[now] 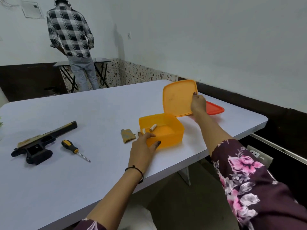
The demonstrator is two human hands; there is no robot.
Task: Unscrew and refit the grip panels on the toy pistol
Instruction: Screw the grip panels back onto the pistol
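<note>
The black and tan toy pistol (39, 144) lies on its side at the left of the table. A yellow-handled screwdriver (74, 150) rests just right of it. One tan grip panel (127, 136) lies loose beside an orange box (172, 135). My left hand (144, 146) grips the near left wall of that box, which holds two small pale cylinders (152, 127). My right hand (198, 103) holds the orange lid (177, 98) tilted up above the box's far edge.
A red lidded container (215, 109) sits behind the orange lid near the table's right edge. The white table (66, 188) ends close on the right and near side. A person in a checked shirt (69, 30) stands at another table far back.
</note>
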